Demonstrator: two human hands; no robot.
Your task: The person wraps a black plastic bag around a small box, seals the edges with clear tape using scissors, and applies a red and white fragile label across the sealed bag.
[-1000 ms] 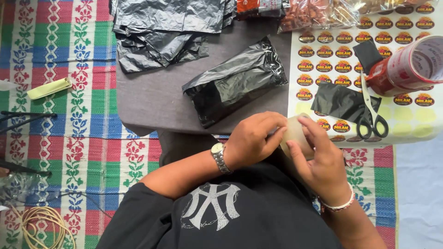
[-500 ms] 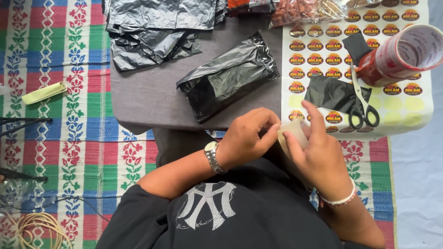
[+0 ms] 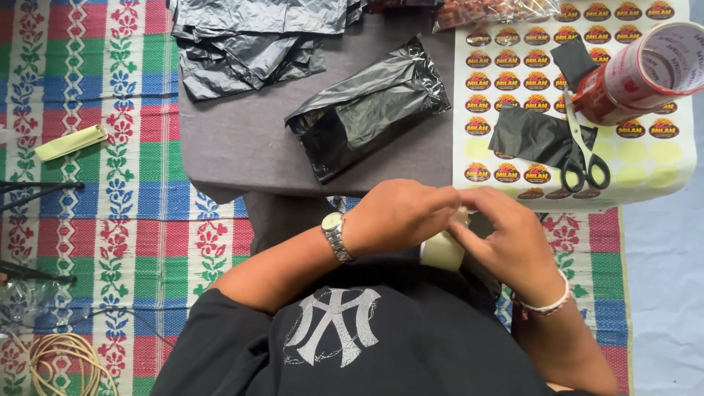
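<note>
Grey table [image 3: 242, 147] ahead; left hand [image 3: 396, 216] and right hand [image 3: 510, 235] both pinch a tape roll [image 3: 442, 251].

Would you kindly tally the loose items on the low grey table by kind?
Filled black bag: 1
Pile of flat black bags: 1
Sticker sheet: 1
Scissors: 1
Red tape roll: 1
Black plastic scraps: 2
Total: 7

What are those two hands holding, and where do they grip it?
A pale roll of tape, held between both hands: the left hand covers its top, the right hand pinches its upper edge. Its lower side shows.
</note>
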